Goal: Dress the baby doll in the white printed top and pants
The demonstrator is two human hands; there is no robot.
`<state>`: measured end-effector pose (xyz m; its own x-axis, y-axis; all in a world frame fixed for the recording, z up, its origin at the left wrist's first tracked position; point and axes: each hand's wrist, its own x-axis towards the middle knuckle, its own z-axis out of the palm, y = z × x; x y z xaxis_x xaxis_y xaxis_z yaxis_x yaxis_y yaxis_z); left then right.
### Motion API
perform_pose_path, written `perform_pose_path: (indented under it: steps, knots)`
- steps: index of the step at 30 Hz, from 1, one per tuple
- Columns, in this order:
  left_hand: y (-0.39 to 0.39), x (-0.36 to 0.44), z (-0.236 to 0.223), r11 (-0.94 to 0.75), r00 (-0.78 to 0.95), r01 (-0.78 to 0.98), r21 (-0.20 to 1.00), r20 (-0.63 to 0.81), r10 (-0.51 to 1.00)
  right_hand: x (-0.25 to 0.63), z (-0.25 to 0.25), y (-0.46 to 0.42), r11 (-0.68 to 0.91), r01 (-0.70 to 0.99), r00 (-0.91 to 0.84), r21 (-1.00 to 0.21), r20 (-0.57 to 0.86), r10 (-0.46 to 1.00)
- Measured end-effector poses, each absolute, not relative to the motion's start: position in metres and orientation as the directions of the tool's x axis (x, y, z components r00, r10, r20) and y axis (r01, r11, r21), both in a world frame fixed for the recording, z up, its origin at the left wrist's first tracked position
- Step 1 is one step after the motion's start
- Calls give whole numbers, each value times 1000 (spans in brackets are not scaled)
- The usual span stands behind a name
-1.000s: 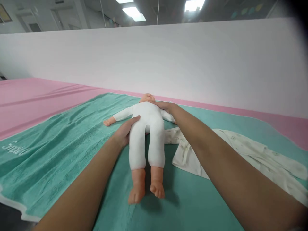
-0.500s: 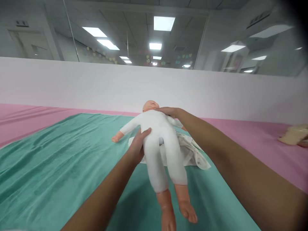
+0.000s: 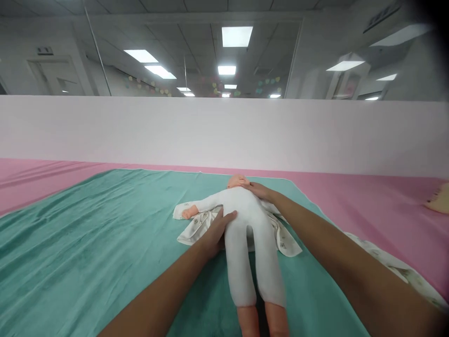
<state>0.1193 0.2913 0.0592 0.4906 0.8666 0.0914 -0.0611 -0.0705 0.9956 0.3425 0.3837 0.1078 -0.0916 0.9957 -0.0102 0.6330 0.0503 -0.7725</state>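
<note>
A baby doll (image 3: 245, 208) with a white cloth body lies on its back, head away from me, feet towards me. My left hand (image 3: 219, 231) grips its side at the waist, thumb on top. At the neck, beside the head (image 3: 238, 180), my right hand (image 3: 260, 189) holds the doll; some of its fingers are hidden. Under the doll spreads a white patterned baby garment (image 3: 196, 230), with one sleeve showing beneath the doll's arm at left. The garment's other side shows partly behind my right forearm.
A green cloth (image 3: 87, 243) covers much of the pink surface (image 3: 372, 201). Beyond stands a white low wall (image 3: 175, 131) with glass above. At the right lie a white patterned cloth (image 3: 393, 262), partly behind my forearm, and a beige object (image 3: 440, 199) cut off by the edge.
The doll, with both my hands on it, has come down onto the patterned garment and appears further right and lower in view. The camera view has also shifted.
</note>
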Motion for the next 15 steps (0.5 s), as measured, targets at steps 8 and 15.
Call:
perform_pose_path:
  steps: [8, 15]
  knots:
    - [330, 84, 54, -549, 343, 577, 604, 431, 835, 330, 117, 372, 27, 967, 85, -253, 421, 903]
    - [336, 84, 39, -584, 487, 789, 190, 386, 783, 223, 121, 376, 569, 815, -550, -106, 167, 818]
